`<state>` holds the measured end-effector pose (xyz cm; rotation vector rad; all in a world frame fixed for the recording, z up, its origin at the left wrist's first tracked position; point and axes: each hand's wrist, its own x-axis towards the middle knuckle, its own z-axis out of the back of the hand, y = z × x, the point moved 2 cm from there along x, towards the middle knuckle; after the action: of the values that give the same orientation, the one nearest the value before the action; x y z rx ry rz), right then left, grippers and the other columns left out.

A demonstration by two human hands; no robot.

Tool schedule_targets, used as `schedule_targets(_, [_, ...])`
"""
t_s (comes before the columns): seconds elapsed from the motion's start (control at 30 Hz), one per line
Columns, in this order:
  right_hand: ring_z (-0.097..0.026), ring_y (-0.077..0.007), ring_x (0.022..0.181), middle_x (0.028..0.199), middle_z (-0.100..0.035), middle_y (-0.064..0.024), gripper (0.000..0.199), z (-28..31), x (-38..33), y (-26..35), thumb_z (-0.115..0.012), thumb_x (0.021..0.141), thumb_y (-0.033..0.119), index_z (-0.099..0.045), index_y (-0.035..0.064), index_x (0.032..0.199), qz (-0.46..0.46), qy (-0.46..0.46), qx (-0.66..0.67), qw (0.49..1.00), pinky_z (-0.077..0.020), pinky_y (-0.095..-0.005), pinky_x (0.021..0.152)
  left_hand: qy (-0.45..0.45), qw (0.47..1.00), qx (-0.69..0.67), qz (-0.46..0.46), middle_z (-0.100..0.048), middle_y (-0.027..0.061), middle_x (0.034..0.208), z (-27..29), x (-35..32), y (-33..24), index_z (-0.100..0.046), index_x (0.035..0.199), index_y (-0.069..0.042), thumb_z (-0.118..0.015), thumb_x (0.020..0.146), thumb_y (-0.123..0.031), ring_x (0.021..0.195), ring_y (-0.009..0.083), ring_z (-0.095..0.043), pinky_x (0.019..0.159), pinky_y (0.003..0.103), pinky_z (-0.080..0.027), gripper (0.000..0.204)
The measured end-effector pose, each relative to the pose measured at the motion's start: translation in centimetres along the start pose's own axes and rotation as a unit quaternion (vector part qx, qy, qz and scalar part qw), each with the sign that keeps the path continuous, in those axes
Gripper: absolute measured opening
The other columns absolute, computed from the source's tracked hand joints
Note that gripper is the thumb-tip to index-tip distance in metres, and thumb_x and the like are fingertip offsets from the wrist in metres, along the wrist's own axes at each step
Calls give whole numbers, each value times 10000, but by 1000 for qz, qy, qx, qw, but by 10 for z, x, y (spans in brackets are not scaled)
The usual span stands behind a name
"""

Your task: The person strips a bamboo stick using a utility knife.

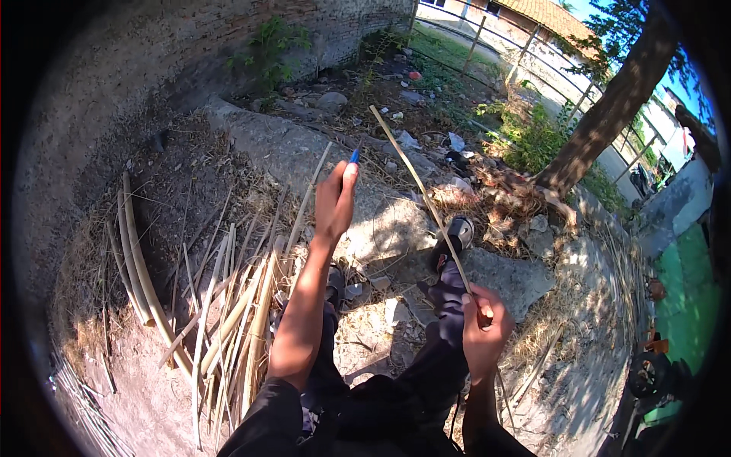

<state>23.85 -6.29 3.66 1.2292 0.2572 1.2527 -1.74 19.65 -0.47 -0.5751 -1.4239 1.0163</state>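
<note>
Raised in front of me, my left hand (336,199) is closed around a small blue-handled tool (355,155). A thin dark tip stands up from the blue part, but its kind is too small to tell. Lower and to the right, my right hand (486,329) pinches a long thin bamboo strip (420,184). The strip slants up and to the left past my shoe, and its lower end runs down beyond the hand. The two hands are apart, and the tool does not touch the strip.
Split bamboo pieces (228,335) lie heaped left of my legs, with curved poles (145,266) beside them. A large stone slab (282,148) lies ahead. A tree trunk (613,107) leans at the right, before a bamboo fence (525,53). A brick wall (190,46) stands behind.
</note>
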Motion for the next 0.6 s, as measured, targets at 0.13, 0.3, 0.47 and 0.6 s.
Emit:
schedule_targets(0.13, [-517, 8, 587, 735, -701, 1, 172, -18, 24, 4, -753, 995, -4, -741, -4, 1166, 1, 8, 40, 999, -335, -224, 500, 62, 995, -64, -47, -407, 62, 640, -18, -21, -32, -541, 908, -10, -550, 1150, -328, 613, 113, -368, 553, 373, -319, 399])
schedule_targets(0.3, [-475, 8, 575, 718, -685, 10, 193, -41, 41, -6, -772, 997, 31, -756, 5, 1187, -9, -11, 70, 997, -321, -228, 503, 116, 991, -40, -63, -441, 63, 593, -18, -28, -55, -575, 943, -25, -591, 1131, -250, 543, 127, -399, 525, 372, -312, 294])
schedule_targets(0.47, [-515, -24, 633, 786, -680, -29, 243, -50, 50, 3, -782, 993, 44, -788, -12, 1230, 14, 8, 65, 998, -376, -237, 546, 146, 987, -31, -55, -416, 57, 620, -22, -29, -57, -585, 967, -2, -569, 1139, -290, 595, 114, -361, 547, 376, -285, 336])
schedule_targets(0.6, [-523, -40, 646, 824, -674, -37, 243, -52, 53, 12, -767, 1000, 33, -787, -18, 1237, 9, 25, 59, 998, -396, -241, 554, 143, 988, -30, -48, -429, 74, 619, -22, -30, -58, -589, 970, 0, -569, 1137, -303, 587, 125, -372, 546, 382, -290, 346])
